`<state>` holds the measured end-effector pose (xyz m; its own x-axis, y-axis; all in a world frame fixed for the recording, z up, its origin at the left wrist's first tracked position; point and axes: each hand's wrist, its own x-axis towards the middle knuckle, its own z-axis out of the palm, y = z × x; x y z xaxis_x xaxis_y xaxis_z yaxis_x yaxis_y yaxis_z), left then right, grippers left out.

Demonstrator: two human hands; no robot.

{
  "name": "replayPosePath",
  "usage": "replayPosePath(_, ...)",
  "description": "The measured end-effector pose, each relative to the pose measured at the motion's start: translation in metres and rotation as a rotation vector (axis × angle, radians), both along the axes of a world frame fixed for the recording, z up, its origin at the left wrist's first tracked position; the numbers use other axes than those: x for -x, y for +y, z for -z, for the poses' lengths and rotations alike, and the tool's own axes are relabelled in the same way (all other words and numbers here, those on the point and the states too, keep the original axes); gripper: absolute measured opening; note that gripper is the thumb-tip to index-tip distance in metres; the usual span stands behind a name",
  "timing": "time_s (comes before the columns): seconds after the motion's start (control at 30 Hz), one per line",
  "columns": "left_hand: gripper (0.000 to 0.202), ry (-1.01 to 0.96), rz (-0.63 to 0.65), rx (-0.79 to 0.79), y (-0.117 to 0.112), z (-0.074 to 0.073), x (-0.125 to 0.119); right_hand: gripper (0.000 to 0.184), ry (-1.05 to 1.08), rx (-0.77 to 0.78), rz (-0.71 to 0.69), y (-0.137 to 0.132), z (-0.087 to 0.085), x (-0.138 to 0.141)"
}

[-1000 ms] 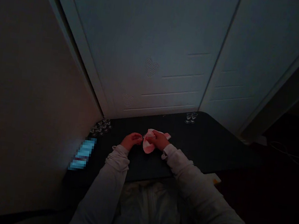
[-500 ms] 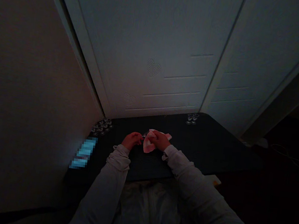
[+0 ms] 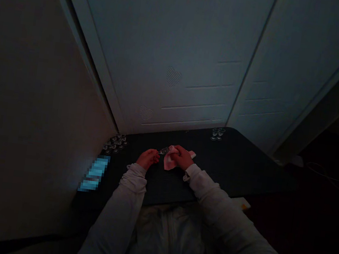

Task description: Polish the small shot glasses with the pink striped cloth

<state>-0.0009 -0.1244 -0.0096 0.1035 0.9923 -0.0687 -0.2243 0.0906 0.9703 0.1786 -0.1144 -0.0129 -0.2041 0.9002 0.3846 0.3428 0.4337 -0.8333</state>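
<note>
Head view, very dim: I see the right hand (image 3: 183, 158) clamped on a pink cloth (image 3: 169, 163), low over the dark table (image 3: 233, 164). The left hand (image 3: 148, 158) curls beside a small shiny piece (image 3: 164, 150) at the cloth's edge; whether it pinches, I cannot tell. Small glasses (image 3: 115, 142) cluster near left, and two glasses (image 3: 217, 133) stand well apart at back right.

Counter (image 3: 239, 169) bare right of my right hand (image 3: 182, 158), free pass. Glass cluster (image 3: 114, 144) blocks far-left corner; two glasses (image 3: 217, 133) at back edge nr doors (image 3: 196, 64).
</note>
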Motion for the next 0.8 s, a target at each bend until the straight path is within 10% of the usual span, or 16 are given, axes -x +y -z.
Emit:
replayPosePath(0.63,0.031,-0.082,0.113,0.069,-0.006,0.001,-0.004,0.034,-0.022,-0.025,-0.062,-0.009,-0.002,0.007)
replayPosePath(0.8,0.029,-0.108,0.095,0.034,-0.004,0.003,-0.005,0.042,0.042,-0.17,0.1,0.003,0.004,0.024)
